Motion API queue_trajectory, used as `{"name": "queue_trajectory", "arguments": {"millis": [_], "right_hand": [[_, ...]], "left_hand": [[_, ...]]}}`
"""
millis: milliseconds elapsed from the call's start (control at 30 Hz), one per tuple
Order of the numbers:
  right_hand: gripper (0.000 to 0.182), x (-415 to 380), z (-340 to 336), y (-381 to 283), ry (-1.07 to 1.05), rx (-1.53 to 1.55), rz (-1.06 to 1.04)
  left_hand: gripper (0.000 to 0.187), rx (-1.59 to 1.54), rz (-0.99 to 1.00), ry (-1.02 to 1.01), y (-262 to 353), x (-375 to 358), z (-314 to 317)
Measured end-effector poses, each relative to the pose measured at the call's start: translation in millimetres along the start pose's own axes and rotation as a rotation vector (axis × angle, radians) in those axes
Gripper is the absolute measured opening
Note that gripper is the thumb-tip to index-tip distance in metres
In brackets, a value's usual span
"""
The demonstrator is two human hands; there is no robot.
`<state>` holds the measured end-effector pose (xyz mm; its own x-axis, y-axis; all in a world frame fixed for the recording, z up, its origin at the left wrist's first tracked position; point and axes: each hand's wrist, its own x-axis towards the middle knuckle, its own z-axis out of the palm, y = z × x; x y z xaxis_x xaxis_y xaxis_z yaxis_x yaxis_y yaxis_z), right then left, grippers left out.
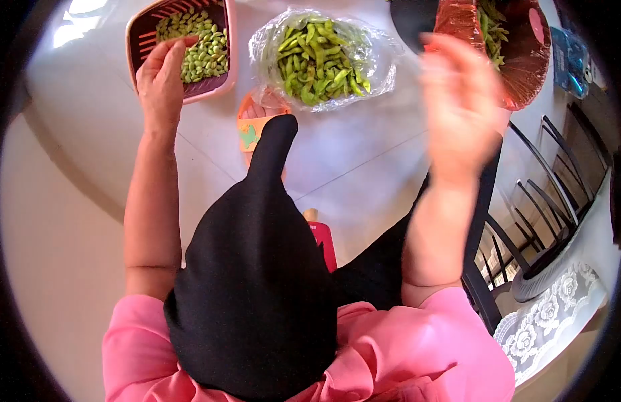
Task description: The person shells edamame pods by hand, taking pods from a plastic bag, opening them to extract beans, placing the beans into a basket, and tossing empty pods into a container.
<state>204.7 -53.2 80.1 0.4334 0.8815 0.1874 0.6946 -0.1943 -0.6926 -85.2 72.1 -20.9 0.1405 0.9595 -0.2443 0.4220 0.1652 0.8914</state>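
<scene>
My left hand (160, 84) is over the near left edge of a pink and dark plastic basket (135, 50), thumb and fingers pinched together; what they hold, if anything, is hidden. Shelled green beans (206, 50) lie inside that basket. My right hand (461, 100) is smeared by motion beside a bin lined with a red plastic bag (528, 74), which has green pods (491, 30) in it. Between the two hands, a heap of green bean pods (317, 60) rests in a clear plastic bag (384, 67) spread open on the floor.
My foot in an orange sandal (250, 127) stands just below the clear bag. A red object (324, 242) lies between my legs. To the right are dark metal chair legs (551, 187), white lace cloth (545, 308) and a blue plastic package (570, 63) on the tiled floor (350, 154).
</scene>
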Motion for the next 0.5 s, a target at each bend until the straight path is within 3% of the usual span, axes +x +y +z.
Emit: {"name": "queue_trajectory", "arguments": {"millis": [33,133,200,233,333,400,500], "right_hand": [[0.013,-10.9,24.0,-3.5,-0.222,0.221,0.162],[0.018,-45.7,93.8,13.9,-0.542,0.125,0.204],[0.02,-59.5,119.8,19.1,-0.567,0.027,0.12],[0.021,-64.9,127.5,20.5,-0.588,-0.078,0.042],[0.023,-68.1,143.7,30.5,-0.722,-0.164,0.156],[0.021,-67.4,143.8,34.7,-0.646,-0.163,0.139],[0.015,-59.8,129.8,38.6,-0.305,0.285,0.389]], "left_hand": [[0.024,-0.004,0.008,-0.003,-2.1,0.4,4.1],[0.022,0.084,0.203,0.024,0.4,-10.1,15.5],[0.021,-0.001,0.056,-0.045,15.6,-25.3,23.2],[0.021,-0.04,0.105,-0.111,21.5,-29.8,28.0],[0.024,-0.158,-0.004,-0.223,26.0,-44.0,44.6],[0.021,-0.169,-0.001,-0.31,25.7,-49.3,53.8],[0.021,-0.148,-0.152,-0.443,26.3,-54.6,63.4]]}}
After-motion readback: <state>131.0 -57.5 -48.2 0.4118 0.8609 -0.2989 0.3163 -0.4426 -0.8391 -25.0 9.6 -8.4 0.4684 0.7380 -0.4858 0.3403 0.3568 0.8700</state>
